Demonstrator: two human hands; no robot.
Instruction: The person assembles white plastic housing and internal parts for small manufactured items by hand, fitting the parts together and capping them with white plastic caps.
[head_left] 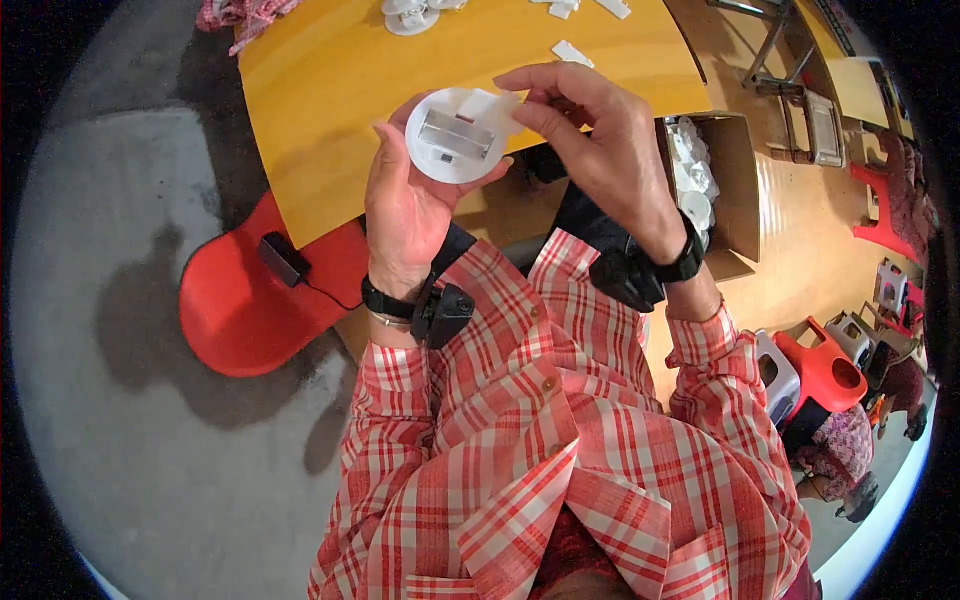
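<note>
A round white plastic disc (pixel 435 168) with a rectangular recess in its middle, like a battery compartment, lies in my left hand (pixel 412 218). The fingers of that hand curl behind the disc and the thumb stands along its left rim. From the right, my right hand (pixel 610 135) reaches over the disc's upper right edge. Its thumb and forefinger are pinched on a thin whitish piece (pixel 494 108), blurred, which overlaps the disc; whether the two are joined I cannot tell. Both hands are above the near edge of the yellow table (pixel 320 140).
More white round parts (pixel 412 16) and a flat white strip (pixel 572 53) lie on the table's far side. An open cardboard box (pixel 738 180) of white parts stands right of my knees. A red stool (pixel 235 310) with a black adapter (pixel 284 260) is at the left. People sit far right.
</note>
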